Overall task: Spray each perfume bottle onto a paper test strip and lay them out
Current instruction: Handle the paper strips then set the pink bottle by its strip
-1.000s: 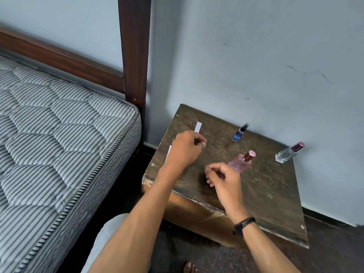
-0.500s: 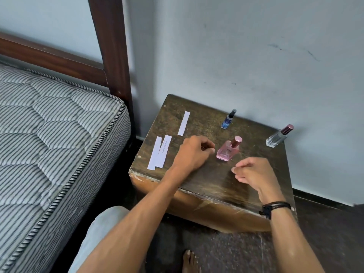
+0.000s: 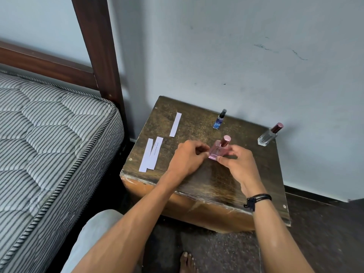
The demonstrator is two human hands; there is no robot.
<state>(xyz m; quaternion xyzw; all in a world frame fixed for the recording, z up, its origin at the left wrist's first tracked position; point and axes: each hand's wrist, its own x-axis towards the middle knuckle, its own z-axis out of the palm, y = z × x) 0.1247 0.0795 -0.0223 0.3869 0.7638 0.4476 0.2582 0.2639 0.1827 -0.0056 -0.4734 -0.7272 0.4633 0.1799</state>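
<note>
1. Far left, beside the counter: striped mattress and dark bed post, out of the work.
2. On the counter's left part: two overlapped paper strips near the front-left corner, and a single strip lying apart, further back. Sprayed or blank: cannot tell.
3. Left grip: curled, with fingertips at the left edge of the pink bottle. Pinching the glass or only touching it: cannot tell.
4. Pink bottle: upright at mid-counter between both hands, rose cap still on. Likely step in hand: lifting and uncapping it for its spray. Behind it, near the wall: blue bottle, upright and untouched.
5. Right grip: wrapped round the pink bottle's right side, thumb across the lower front, so grasping that bottle.
6. For a clean step:
   - Hold the body low and firm in the right grip; smooth glass, probably slippery.
   - Draw the cap straight up with the left rather than levering it sideways.
   - Take one strip by its end, aim the nozzle at the other end, and press once, briefly.
   - Lay the strip clear of the others.
7. Far right, near the back corner: clear bottle, upright, well apart from both hands.
</note>
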